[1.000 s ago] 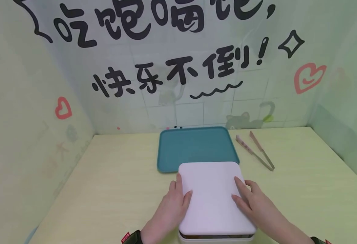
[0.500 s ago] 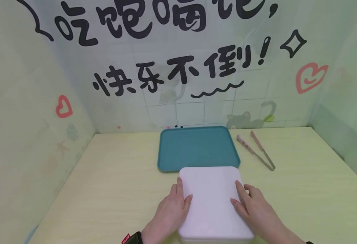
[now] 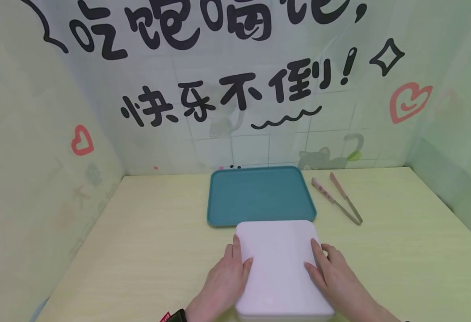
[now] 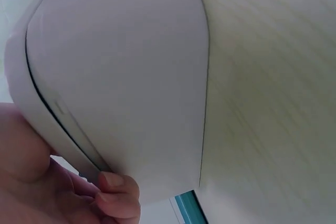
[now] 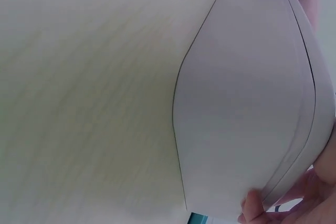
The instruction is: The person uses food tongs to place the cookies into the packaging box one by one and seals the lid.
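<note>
A white rectangular lid (image 3: 281,268) covers a white box, whose side wall (image 4: 131,87) shows in the left wrist view. My left hand (image 3: 224,279) grips the lid's left edge, thumb on top and fingers bent down along the side. On the opposite edge, my right hand (image 3: 340,277) holds the lid the same way. A thin dark seam runs between lid and box in both wrist views. In the right wrist view, a fingertip (image 5: 253,203) lies over that seam near the far corner. The box's inside is hidden.
Just behind the box lies a blue-green tray (image 3: 259,194). Tongs with pink handles (image 3: 338,199) rest, spread, to the tray's right. Printed wall sheets (image 3: 247,147) enclose the pale wooden table (image 3: 151,250) at the back and both sides.
The lid's far edge has come down and toward me, and the dark gap at its near edge has closed. Both hands moved with it, then stayed nearly still in the last half second.
</note>
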The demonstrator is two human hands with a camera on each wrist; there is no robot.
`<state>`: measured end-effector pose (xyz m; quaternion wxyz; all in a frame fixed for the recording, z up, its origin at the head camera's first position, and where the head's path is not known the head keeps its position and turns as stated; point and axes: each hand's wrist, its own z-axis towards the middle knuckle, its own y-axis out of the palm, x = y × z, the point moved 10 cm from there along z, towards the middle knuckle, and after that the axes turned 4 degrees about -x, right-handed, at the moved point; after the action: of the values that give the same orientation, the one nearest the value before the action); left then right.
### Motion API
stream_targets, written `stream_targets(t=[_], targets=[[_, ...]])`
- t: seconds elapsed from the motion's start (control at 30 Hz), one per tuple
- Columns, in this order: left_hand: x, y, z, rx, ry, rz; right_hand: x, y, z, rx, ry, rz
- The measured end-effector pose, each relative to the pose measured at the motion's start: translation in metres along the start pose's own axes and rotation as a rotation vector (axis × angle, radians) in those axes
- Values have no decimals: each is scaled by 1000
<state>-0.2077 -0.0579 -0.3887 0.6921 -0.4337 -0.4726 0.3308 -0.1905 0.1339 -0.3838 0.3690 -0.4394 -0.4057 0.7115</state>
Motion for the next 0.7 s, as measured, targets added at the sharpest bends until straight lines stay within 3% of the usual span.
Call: stream_targets(t=[0.17, 0.27, 0.53, 0.7], targets=[[7, -4, -4, 104, 55, 98, -1, 1, -1, 11, -5, -18], [9, -6, -5, 126, 70, 128, -1, 0, -1, 20, -13, -23], [4, -1, -3, 66, 58, 71, 6, 8, 2, -88, 52, -31], [0, 5, 0, -2, 29, 60, 5, 9, 4, -96, 43, -54]])
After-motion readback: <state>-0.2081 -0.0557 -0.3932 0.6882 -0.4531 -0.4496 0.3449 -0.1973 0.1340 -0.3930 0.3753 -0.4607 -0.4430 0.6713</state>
